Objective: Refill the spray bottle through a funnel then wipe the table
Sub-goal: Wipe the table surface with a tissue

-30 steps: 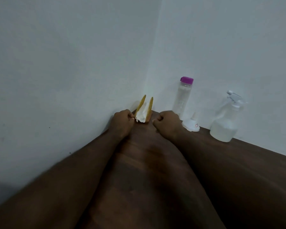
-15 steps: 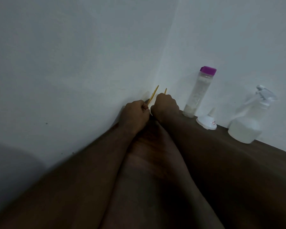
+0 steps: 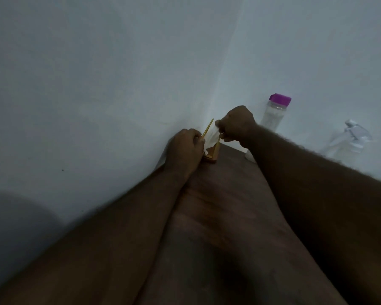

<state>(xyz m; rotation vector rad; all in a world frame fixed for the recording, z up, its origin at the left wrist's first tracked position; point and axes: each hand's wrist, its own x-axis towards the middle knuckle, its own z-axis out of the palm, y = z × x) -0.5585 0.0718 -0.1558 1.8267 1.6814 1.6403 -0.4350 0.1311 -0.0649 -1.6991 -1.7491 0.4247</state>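
Spray bottle (image 3: 348, 146) sits blurry at mid right by the wall, with a purple-capped bottle (image 3: 275, 115) left of it. Our right forearm hides most of the white funnel (image 3: 250, 156) between them. In the centre corner, the grip of our left hand (image 3: 185, 148) curls round the wooden napkin holder (image 3: 211, 154). The grip of our right hand (image 3: 235, 124) pinches a white tissue (image 3: 211, 137) sticking out of it. Dark brown bench (image 3: 218, 216), plain white walls (image 3: 97, 84).
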